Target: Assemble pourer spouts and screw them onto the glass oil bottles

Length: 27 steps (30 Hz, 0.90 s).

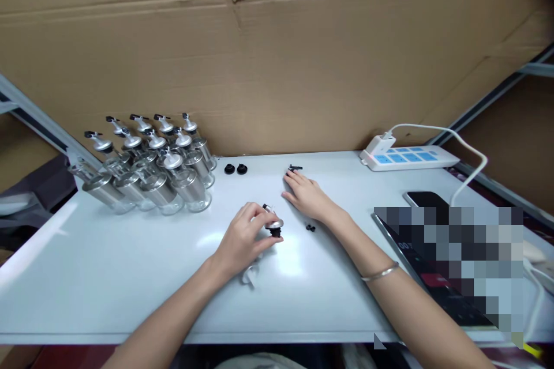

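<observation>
The left hand [244, 236] pinches the spout [274, 223], stopper end down; the right hand [307, 196] is loosely spread, fingertips at the black lever [296, 168]. From here I see the lever beyond the spout, rightward, long axis crosswise, right hand nearer.

Bare forearms [177, 302], bare fingers [295, 181]; thin, shiny, silver-coloured bangle [381, 273], right forearm [407, 305]

White power strip [409, 159], dark phone [426, 200]
</observation>
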Available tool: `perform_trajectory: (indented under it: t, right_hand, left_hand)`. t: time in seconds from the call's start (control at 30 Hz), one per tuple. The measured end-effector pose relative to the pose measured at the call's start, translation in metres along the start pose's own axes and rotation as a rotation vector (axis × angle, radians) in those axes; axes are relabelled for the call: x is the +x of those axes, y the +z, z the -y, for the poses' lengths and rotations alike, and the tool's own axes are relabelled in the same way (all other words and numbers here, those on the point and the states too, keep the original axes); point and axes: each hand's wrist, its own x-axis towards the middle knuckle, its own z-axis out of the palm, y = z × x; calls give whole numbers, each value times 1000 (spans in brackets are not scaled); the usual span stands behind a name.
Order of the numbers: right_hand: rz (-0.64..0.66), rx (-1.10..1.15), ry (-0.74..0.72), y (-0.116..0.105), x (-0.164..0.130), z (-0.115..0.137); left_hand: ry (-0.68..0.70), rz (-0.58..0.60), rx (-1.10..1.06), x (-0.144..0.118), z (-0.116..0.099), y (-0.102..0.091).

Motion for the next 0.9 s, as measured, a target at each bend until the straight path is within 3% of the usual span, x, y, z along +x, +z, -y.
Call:
perform_trajectory:
  t: [0.33, 0.5, 0.7, 0.8, 0.9]
  right_hand:
    - [-58, 26, -51, -10, -10, -21]
    - [-77, 106, -1, -14, -12, -31]
    - [-160, 252, 41, -20, -14, -20]
    - [-197, 454, 42, -29, -18, -6]
    - [-215, 966, 14, -37, -24, 7]
  left_hand:
    - [43, -19, 12, 1, -2, -2]
    - [67, -19, 9, 2, -3, -2]
    - [108, -37, 28, 2, -4, -2]
    - [126, -29, 35, 2, -2, -1]
    - [148, -22, 35, 3, -1, 0]
